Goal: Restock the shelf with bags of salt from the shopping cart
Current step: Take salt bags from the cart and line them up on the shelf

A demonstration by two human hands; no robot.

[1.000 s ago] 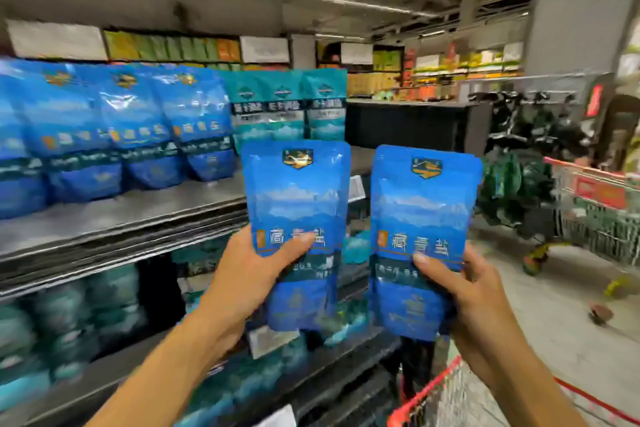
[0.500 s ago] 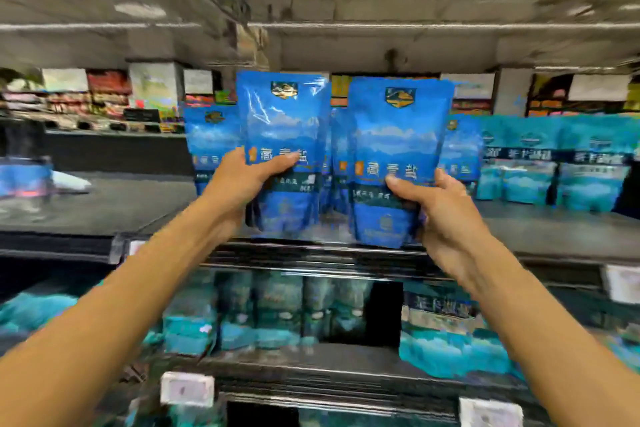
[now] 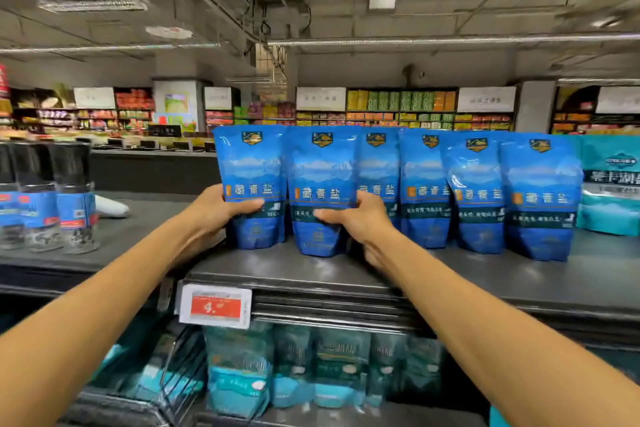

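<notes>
both arms stretched up to the top shelf (image 3: 346,274) | left hand (image 3: 216,210) grips one blue salt bag (image 3: 252,184), thumb across its front | right hand (image 3: 360,222) grips the next blue bag (image 3: 322,191) | both bags upright, bottoms on the shelf, left end of the blue row (image 3: 485,191)

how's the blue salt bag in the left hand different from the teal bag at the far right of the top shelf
The blue salt bag is gripped by the left hand; the teal bag stands untouched. The blue one is fully in view, the teal one cut off by the frame edge. Both are upright pouches on the top shelf.
</notes>
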